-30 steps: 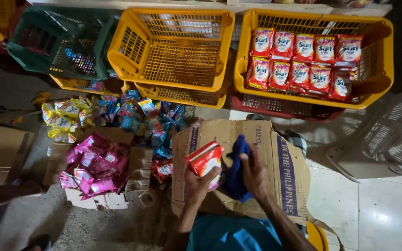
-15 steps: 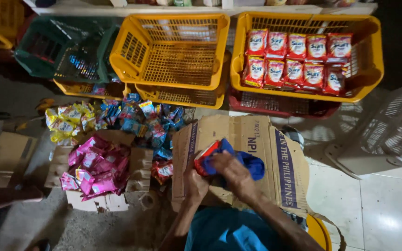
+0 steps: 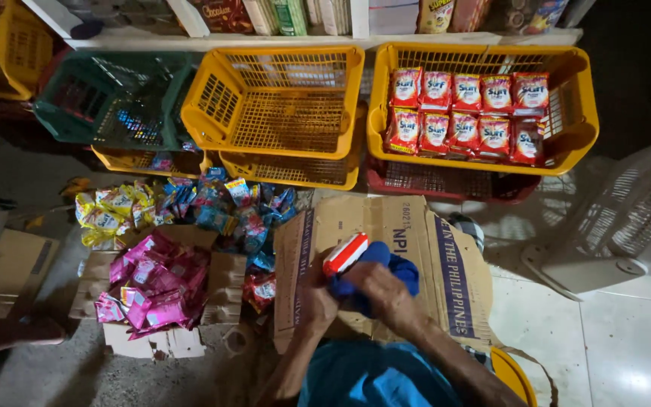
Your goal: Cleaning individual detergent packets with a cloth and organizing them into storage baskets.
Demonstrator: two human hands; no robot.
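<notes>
at the bottom, the left hand (image 3: 316,300) and the right hand (image 3: 383,292) work close together over a flattened cardboard box (image 3: 408,249) on the floor. the right hand has its fingers closed around a blue cloth-like bundle (image 3: 397,267), maybe a plastic wrap, the view is too dim to tell. the left hand touches the same bundle, and its fingers seem to be curled on it. a red and white packet (image 3: 345,253) sticks out of the bundle, just above the hands. to the left lie pink sachets (image 3: 156,283) on cardboard, then yellow sachets (image 3: 111,215) and blue sachets (image 3: 239,207). further away stand an empty yellow basket (image 3: 280,102), a green basket (image 3: 107,98), and a yellow basket with red detergent packets (image 3: 465,113) in two rows. a white fan (image 3: 627,218) is at right.
</notes>
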